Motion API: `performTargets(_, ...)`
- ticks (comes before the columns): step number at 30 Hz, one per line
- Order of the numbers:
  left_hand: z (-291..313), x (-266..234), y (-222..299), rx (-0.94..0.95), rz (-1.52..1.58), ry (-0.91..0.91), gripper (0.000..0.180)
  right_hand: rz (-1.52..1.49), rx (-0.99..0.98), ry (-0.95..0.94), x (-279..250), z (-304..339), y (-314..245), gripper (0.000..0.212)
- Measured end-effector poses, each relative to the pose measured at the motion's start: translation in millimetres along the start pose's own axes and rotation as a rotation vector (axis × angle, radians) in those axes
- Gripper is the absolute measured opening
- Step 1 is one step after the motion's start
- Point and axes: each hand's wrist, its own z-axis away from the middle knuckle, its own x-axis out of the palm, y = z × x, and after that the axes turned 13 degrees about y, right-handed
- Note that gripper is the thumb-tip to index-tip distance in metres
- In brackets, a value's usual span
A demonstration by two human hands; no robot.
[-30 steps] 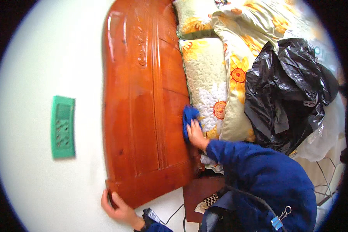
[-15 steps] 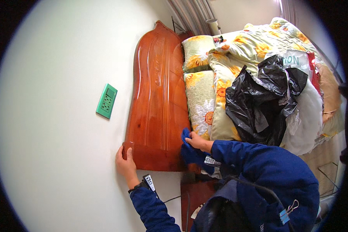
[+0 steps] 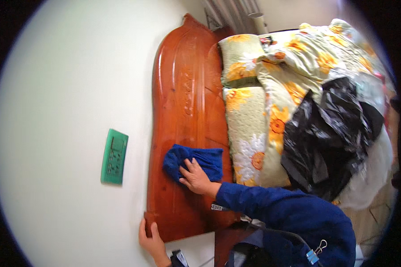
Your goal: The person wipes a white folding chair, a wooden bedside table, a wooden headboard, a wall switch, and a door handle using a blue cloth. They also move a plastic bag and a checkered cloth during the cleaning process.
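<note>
Pressing flat, the open right hand (image 3: 195, 177) pins a crumpled blue cloth (image 3: 192, 161) against the glossy carved wooden headboard (image 3: 187, 102); the left hand (image 3: 151, 236) grips its lower corner.

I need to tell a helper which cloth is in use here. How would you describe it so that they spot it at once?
Find the big glossy reddish-brown carved wooden headboard standing against the white wall. On its lower panel the right hand presses a crumpled dark blue cloth flat to the wood. It is the only plain blue fabric on the wood; the bedding beside it is yellow and flowered.
</note>
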Motion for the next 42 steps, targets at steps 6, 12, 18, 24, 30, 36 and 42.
performTargets(6,-50,14,105,0.493,-0.563,-0.13,0.039,0.038,-0.012,0.232,34,-159,129,0.039)
performTargets(12,-119,154,179,0.588,-0.465,-0.42,0.076,0.083,0.174,0.394,55,-365,278,0.04)
performTargets(18,-139,251,180,0.391,-0.662,-0.273,0.084,-0.003,-0.103,0.27,28,-319,317,0.04)
performTargets(24,-149,257,183,0.579,-0.514,-0.164,0.07,-0.214,-0.315,-0.056,2,-220,266,0.047)
performTargets(30,-168,266,201,0.093,-0.588,-0.342,0.073,-0.028,-0.119,0.2,45,-380,366,0.039)
performTargets(36,-168,269,198,0.048,-0.591,-0.277,0.074,0.492,-0.408,0.422,62,-557,482,0.024)
performTargets(42,-180,273,192,-0.121,-0.53,-0.348,0.073,0.309,0.121,0.215,85,-637,578,0.042)
